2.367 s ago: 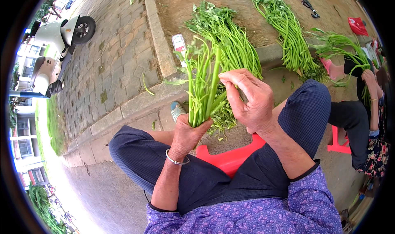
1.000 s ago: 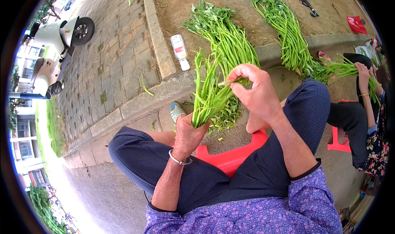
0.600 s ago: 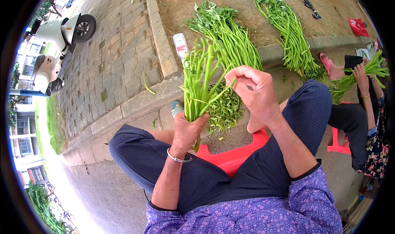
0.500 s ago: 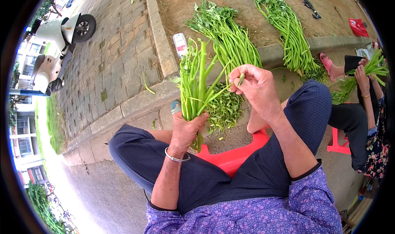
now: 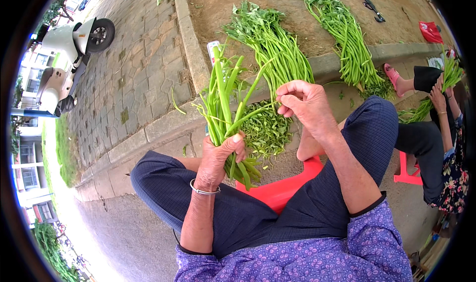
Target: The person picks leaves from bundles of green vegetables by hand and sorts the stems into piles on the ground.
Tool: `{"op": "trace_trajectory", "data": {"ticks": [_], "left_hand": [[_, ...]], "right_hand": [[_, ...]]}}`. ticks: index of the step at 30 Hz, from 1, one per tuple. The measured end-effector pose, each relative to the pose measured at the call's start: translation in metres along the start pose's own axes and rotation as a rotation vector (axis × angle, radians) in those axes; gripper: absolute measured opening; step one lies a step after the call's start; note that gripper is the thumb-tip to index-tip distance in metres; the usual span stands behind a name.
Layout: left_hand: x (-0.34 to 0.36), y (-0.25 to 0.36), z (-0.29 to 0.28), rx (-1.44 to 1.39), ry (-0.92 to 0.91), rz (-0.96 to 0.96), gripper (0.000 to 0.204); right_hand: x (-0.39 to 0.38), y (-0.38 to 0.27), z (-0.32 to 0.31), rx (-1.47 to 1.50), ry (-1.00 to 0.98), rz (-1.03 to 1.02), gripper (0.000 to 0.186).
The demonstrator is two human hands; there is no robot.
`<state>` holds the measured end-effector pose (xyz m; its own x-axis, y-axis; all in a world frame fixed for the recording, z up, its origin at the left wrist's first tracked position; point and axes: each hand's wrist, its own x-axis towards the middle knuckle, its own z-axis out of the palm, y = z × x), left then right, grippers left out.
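Gripping the green stem bundle [image 5: 225,118] low in a clenched left hand [image 5: 218,155], right hand [image 5: 305,103] pinching one stem; best stripped near the base, grip firm.

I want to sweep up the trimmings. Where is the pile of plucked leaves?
In the head view, the pile of plucked leaves lies on the ground just beyond the red stool, between the left hand and the right hand.

Left hand [image 5: 218,155] fisted in a closed grip, wrist upright; right hand [image 5: 305,103] raised, fingertips pinched.
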<state>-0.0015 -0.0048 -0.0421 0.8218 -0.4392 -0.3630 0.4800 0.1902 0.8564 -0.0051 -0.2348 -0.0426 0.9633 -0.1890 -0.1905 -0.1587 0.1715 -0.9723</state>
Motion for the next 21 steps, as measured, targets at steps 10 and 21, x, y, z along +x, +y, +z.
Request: {"op": "trace_trajectory", "data": {"ticks": [10,21], "left_hand": [[-0.002,0.006,-0.003,-0.098,0.061,-0.022,0.025],[-0.003,0.008,-0.003,-0.066,0.1,-0.047,0.023]], "right_hand": [[-0.005,-0.013,-0.005,-0.069,-0.234,0.18,0.022],[-0.006,-0.023,-0.009,-0.082,-0.309,0.258,0.03]]}}
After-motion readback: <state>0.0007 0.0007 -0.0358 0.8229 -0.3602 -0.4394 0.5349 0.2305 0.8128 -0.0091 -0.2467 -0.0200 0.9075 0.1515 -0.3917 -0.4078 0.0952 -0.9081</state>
